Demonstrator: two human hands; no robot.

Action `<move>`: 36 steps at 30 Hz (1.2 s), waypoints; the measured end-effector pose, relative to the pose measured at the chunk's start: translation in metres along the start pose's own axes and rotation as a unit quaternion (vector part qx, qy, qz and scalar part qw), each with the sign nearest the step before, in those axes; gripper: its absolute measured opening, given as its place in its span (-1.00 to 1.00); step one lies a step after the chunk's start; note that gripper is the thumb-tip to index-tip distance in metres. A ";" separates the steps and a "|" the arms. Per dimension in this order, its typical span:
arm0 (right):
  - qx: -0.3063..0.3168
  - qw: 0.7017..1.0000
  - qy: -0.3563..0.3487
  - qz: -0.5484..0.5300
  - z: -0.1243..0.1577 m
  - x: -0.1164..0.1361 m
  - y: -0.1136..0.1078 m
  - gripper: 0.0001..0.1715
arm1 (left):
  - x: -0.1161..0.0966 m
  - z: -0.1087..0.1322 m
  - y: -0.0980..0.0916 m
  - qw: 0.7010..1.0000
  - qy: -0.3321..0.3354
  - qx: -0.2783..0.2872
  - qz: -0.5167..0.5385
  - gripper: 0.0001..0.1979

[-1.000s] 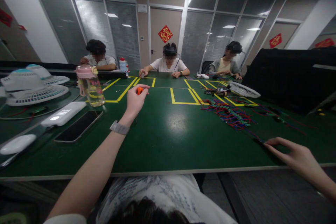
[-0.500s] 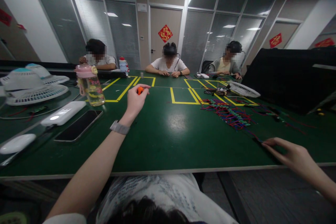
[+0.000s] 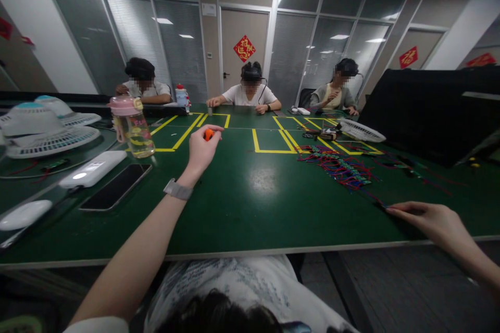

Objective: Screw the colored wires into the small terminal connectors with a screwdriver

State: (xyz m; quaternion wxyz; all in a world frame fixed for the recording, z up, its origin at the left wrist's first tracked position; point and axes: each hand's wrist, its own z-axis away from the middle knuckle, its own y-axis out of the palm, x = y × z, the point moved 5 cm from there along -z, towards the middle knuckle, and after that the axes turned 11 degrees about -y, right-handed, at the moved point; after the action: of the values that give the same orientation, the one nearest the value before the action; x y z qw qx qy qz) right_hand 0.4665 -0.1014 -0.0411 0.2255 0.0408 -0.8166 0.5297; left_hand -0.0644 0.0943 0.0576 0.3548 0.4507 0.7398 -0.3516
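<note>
My left hand (image 3: 201, 151), with a grey watch band on its wrist, is closed round a small orange object (image 3: 208, 135) with a dark part. Most of that object is hidden by the fingers, so its kind does not show. At the right, my right hand (image 3: 435, 221) pinches the end of a small dark piece with thin red and blue wires (image 3: 375, 200), low over the table near its front edge. Just beyond it lies a row of small green circuit boards (image 3: 344, 166) with many red and blue wires.
Yellow tape outlines (image 3: 273, 151) mark the green table (image 3: 234, 213). At left are a phone (image 3: 116, 187), a white power bank (image 3: 92, 169), a pink-lidded bottle (image 3: 135, 127) and white fans (image 3: 50, 132). A black screen (image 3: 433, 114) stands at right. Three people sit opposite.
My right fingers have closed together on the wired piece and shifted slightly left. My left hand stays put. The middle person reaches to a small cylinder; the right person has raised a hand.
</note>
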 end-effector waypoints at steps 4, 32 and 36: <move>-0.014 1.000 -0.013 -0.022 -0.002 -0.007 0.004 -0.52 | -0.002 0.001 0.001 1.000 0.006 0.004 -0.008 -0.86; -0.012 0.972 -0.196 0.128 0.008 0.001 0.037 -0.28 | -0.006 0.005 0.004 0.998 0.040 0.012 -0.052 -0.85; 0.010 0.973 -0.195 0.125 0.007 -0.007 0.050 -0.22 | -0.007 0.006 0.004 0.998 0.034 0.014 -0.054 -0.84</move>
State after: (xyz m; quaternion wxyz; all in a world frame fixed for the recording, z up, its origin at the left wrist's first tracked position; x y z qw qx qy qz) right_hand 0.4552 -0.0875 -0.0885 -0.0071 0.0431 -0.8381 0.5438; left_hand -0.0567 0.0880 0.0598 0.3041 0.4265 0.7697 -0.3650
